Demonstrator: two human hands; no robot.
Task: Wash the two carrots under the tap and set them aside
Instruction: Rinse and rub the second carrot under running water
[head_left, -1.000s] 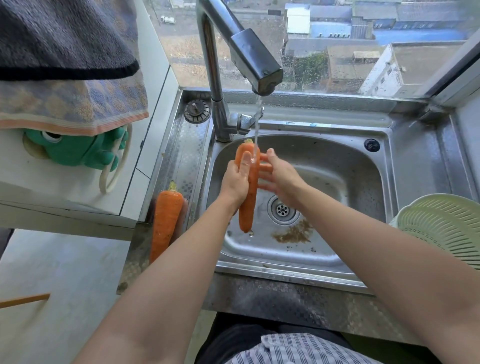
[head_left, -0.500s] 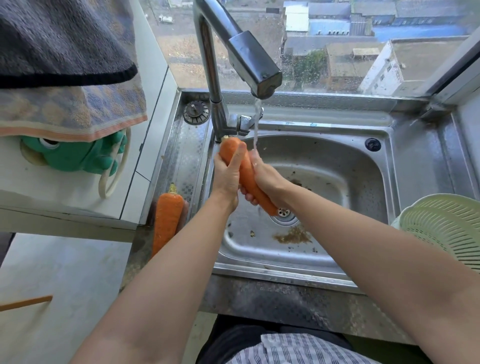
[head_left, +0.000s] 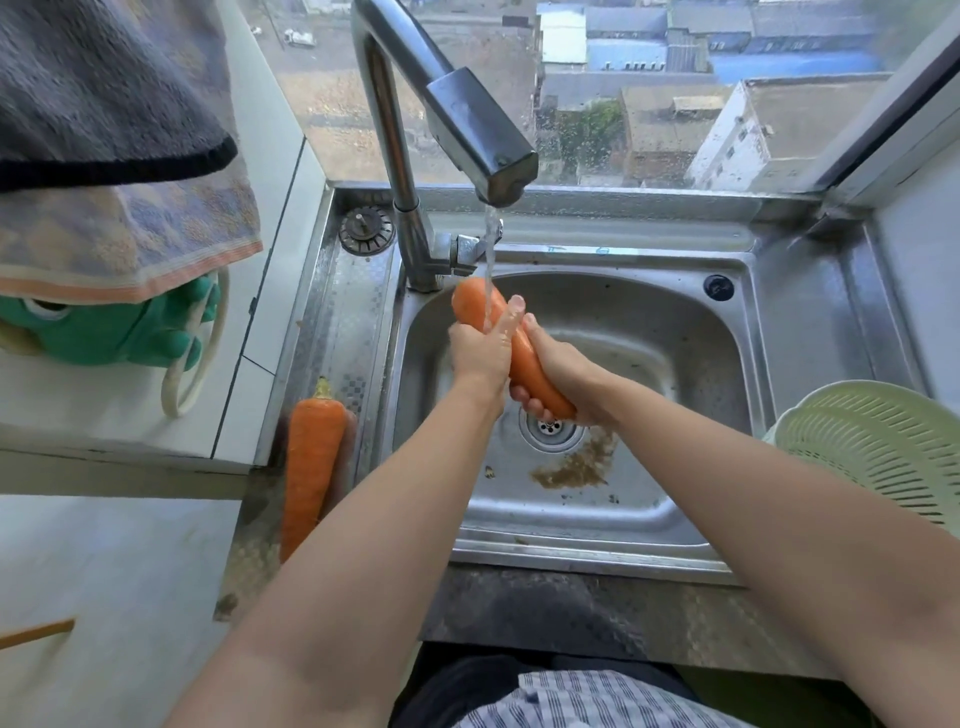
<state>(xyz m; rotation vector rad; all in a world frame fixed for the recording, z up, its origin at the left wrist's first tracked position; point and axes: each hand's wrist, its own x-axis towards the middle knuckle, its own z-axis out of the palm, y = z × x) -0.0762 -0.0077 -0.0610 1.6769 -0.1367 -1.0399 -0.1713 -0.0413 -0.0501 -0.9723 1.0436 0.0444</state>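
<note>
Far left, on the steel table beside the basin: the second carrot (head_left: 311, 467) lies flat, long axis running away from the person, stub end farthest. Neither hand touches it.

Centre: the tap (head_left: 467, 130) is running and its stream falls on the thick upper end of the held carrot (head_left: 525, 358). This carrot is over the sink (head_left: 571, 545), tilted, with the thick end up-left near the tap base and the tip down-right above the drain.

Left hand (head_left: 480, 353): grip wrapped round the upper part. Right hand (head_left: 563, 374): grip closed round the lower part, fingertips showing beneath.

Assessment: the first carrot is mid-wash and the second is pending. The second lies left of both hands, with the left hand nearer.

Far right: a green colander (head_left: 878, 447), well apart, is a likely resting place.
</note>
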